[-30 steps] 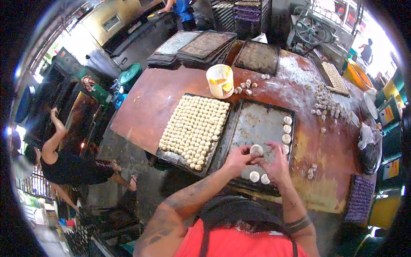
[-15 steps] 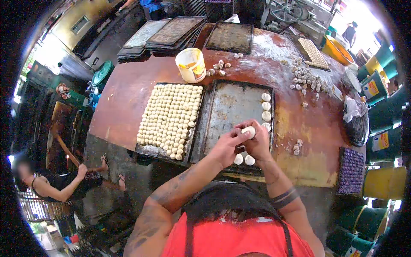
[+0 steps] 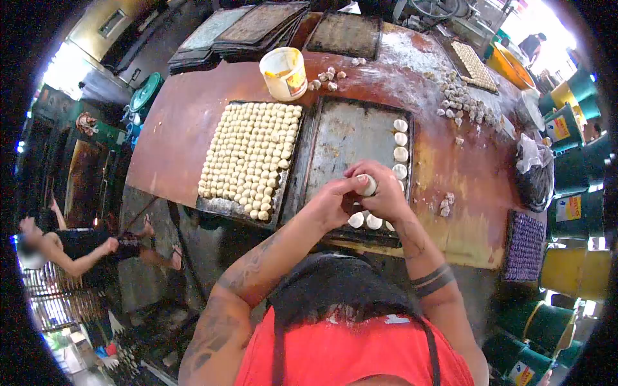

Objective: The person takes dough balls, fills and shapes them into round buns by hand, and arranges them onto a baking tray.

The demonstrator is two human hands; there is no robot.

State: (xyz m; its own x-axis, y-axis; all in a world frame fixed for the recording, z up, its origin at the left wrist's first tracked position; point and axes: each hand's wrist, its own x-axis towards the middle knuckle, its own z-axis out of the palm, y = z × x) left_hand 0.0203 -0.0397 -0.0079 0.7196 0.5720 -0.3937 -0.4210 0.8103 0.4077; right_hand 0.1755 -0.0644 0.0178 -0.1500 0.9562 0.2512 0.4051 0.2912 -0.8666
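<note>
Between my two hands is a round white dough ball (image 3: 367,185), held over the lower part of a baking tray (image 3: 338,138). My left hand (image 3: 336,201) presses it with the thumb from the left, while the fingers of my right hand (image 3: 387,193) curl round it from the right. Larger dough balls (image 3: 400,154) line the tray's right edge, and several more (image 3: 373,222) sit along its near edge, partly behind my wrists. Left of this tray lies a second one, covered in rows of small dough pieces (image 3: 251,154).
Beyond the trays stand a white bucket (image 3: 283,74) with orange smears and floury lumps (image 3: 467,103). Stacked trays (image 3: 257,32) lie at the back left. A purple tray (image 3: 524,248) and green drums (image 3: 579,212) are at the right. A person (image 3: 77,248) is at the left.
The camera view has shifted, so the table appears higher. My hands remain closed round the dough ball and have turned it slightly. The person at left has shifted an arm.
</note>
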